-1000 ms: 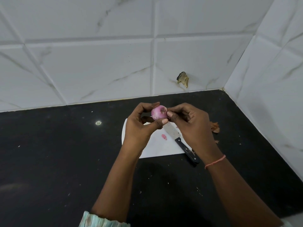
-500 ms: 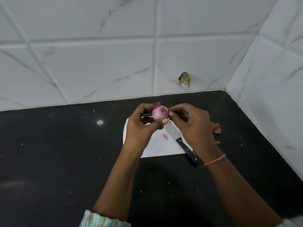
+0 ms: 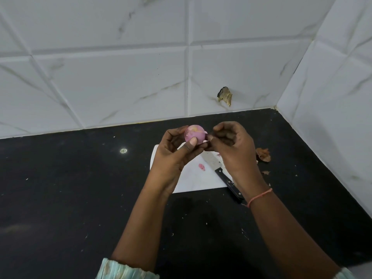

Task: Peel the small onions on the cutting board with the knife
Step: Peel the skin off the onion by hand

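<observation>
White marbled tiles are backing a black counter [image 3: 60,198], and I am watching remotely from the head view. Lying on it are the white cutting board [image 3: 193,178] and the knife [image 3: 223,174], blade on the board, handle hanging off the near edge, nobody gripping it. Dry skins [image 3: 263,155] are sitting just beyond the board's right side. Left hand [image 3: 173,156] is gripping the small onion [image 3: 194,133] above the board, thumb pressing its front. Right hand [image 3: 231,146] is now pulling slightly away from the onion compared with half a second ago, fingers pinching a thin skin flap [image 3: 206,135] (pale, barely visible). I am judging the outer layer is coming off by hand.
</observation>
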Demonstrator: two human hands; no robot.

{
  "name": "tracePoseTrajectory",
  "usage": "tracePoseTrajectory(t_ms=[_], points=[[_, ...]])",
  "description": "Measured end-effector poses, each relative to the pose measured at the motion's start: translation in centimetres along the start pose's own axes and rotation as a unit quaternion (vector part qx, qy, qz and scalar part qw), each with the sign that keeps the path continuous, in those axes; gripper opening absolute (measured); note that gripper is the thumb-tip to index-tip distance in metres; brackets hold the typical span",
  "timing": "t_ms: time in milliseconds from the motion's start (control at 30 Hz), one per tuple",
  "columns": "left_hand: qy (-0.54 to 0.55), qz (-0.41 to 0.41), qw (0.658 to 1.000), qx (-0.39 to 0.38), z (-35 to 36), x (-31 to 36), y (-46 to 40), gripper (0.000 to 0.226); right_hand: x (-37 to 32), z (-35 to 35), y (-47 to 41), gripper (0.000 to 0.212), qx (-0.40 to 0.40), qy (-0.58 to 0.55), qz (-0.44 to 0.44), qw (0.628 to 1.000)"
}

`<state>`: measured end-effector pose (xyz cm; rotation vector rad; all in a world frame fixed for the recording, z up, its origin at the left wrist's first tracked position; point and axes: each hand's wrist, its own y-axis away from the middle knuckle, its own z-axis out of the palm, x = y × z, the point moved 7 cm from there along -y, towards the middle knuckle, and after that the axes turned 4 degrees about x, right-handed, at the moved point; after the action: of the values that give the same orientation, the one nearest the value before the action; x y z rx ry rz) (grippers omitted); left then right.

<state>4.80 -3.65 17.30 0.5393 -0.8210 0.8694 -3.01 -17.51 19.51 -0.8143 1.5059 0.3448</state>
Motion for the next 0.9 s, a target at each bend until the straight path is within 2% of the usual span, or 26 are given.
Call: tracePoseTrajectory(t_ms=[100, 200, 500, 600, 733, 900], points=[[0.020, -0.007, 1.000, -0.013, 0.1, -0.1, -0.1, 0.047, -0.4, 0.3, 0.5, 0.019, -0.021, -0.015, -0.009, 1.000], [0.008, -0.010, 1.000, -0.018, 0.2, -0.1, -0.2, 0.042, -1.4, 0.5, 0.7, 0.028, -0.043, 0.038, -0.053, 0.997], [-0.012, -0.021, 1.000, 0.003, 0.0, 0.0, -0.4, 0.037, -3.1, 0.1, 0.3, 0.018, -0.039, 0.136, -0.164, 0.976], [-0.024, -0.028, 0.999, 0.005, -0.1, -0.1, -0.3, 0.041, -3.7, 0.0, 0.2, 0.012, -0.036, 0.161, -0.202, 0.965], [-0.050, -0.015, 0.999, 0.007, -0.1, 0.3, -0.2, 0.042, -4.2, -0.1, 0.2, 0.016, -0.042, 0.134, -0.207, 0.968], [-0.132, 0.044, 0.990, 0.002, 0.1, 1.1, 0.1, 0.042, -3.7, 0.5, 0.7, 0.024, -0.058, 0.115, -0.170, 0.977]])
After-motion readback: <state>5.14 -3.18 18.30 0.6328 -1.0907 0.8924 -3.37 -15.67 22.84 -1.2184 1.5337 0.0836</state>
